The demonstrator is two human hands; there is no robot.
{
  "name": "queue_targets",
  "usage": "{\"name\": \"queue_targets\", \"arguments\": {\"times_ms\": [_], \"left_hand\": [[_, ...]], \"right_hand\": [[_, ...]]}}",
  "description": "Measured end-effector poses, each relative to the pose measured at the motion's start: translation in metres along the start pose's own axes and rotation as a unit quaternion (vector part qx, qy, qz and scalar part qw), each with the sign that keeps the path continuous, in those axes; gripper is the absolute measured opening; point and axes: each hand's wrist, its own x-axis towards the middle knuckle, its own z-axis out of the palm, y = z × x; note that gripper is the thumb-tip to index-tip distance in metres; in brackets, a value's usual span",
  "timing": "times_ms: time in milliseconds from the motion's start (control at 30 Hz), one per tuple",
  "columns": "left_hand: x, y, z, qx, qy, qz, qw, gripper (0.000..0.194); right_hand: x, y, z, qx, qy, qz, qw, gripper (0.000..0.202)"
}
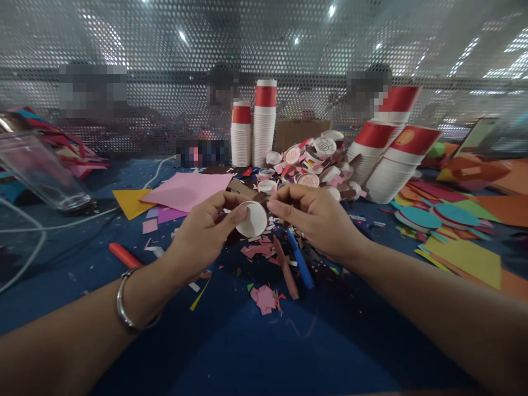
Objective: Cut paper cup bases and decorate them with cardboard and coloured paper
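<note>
My left hand (208,228) pinches a small round white paper piece (256,220) with a reddish rim, its thumb lying on the white face. Just right of that piece, my right hand (315,217) has thumb and forefinger pressed together; anything between them is too small to name. Below the hands lie a brownish-red marker (285,269), a blue marker (300,259) and pink paper scraps (264,298). Behind them a heap of decorated round paper pieces (307,180) rests on the blue table (198,352).
Stacked red-and-white paper cups (264,126) stand at the back, with more (396,159) at the right. A clear bottle (45,170) and white cable are left, near pink paper (190,190) and a red marker (124,255). Coloured sheets (466,256) lie right.
</note>
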Motion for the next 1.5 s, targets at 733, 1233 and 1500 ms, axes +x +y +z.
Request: {"name": "queue_targets", "arguments": {"times_ms": [733,1233,1500], "left_hand": [[0.002,0.008,0.001,-0.190,-0.004,-0.075,0.979,0.049],[0.005,-0.002,-0.005,-0.073,-0.005,-0.008,0.997,0.026],[0.000,0.008,-0.006,-0.033,-0.038,0.057,0.997,0.044]], "right_hand": [[0.003,0.011,-0.003,-0.004,0.131,0.048,0.990,0.014],[0.003,0.011,-0.004,-0.027,0.120,0.040,0.992,0.018],[0.001,0.007,-0.003,-0.047,0.072,0.003,0.996,0.013]]}}
